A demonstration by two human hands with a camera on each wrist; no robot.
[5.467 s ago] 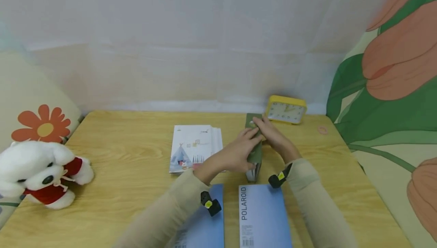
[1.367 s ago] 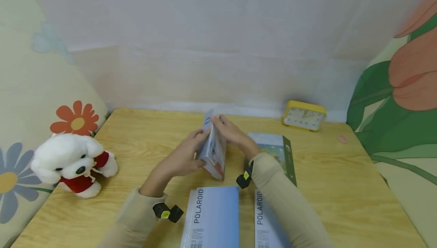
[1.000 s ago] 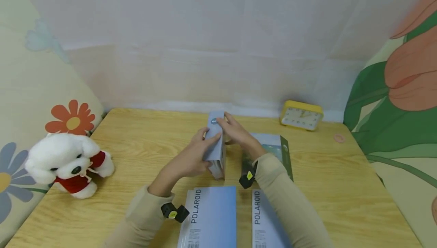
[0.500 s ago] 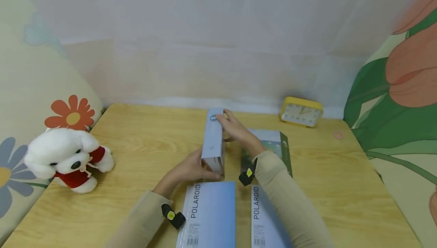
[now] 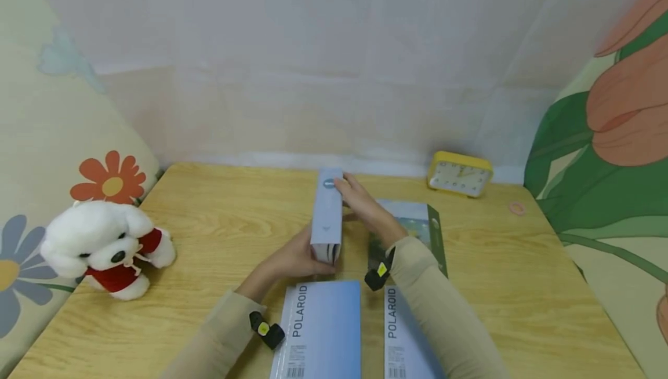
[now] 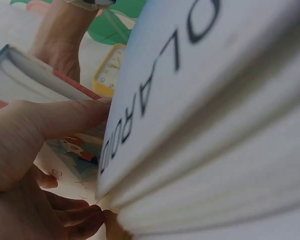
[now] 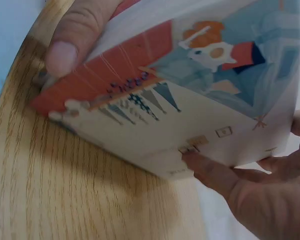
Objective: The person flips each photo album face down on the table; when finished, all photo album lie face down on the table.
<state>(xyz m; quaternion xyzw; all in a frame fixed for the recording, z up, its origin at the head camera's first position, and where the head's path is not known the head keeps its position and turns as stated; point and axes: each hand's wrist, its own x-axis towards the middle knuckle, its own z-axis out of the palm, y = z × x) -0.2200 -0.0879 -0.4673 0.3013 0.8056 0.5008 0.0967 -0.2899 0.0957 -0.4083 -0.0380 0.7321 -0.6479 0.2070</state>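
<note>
A thick photo album with a pale blue spine stands on its long edge, spine up, at the middle of the table. My left hand grips its near end, thumb across the page ends. At the far end my right hand holds it, thumb by the round spine label and fingers on the right cover. That illustrated cover, with a red band, fills the right wrist view, where my right hand touches it from the lower right. In the left wrist view, my left hand is partly hidden behind a POLAROID cover.
Two blue-white POLAROID albums, the left one and the right one, lie nearest me. A green-spined album lies flat, partly under my right forearm. A yellow clock, pink ring and white plush dog stand around.
Earlier both hands were on the green album, which now lies flat. The pale blue album was tilted, then set upright. My left hand has slid from its spine down to its near end.
</note>
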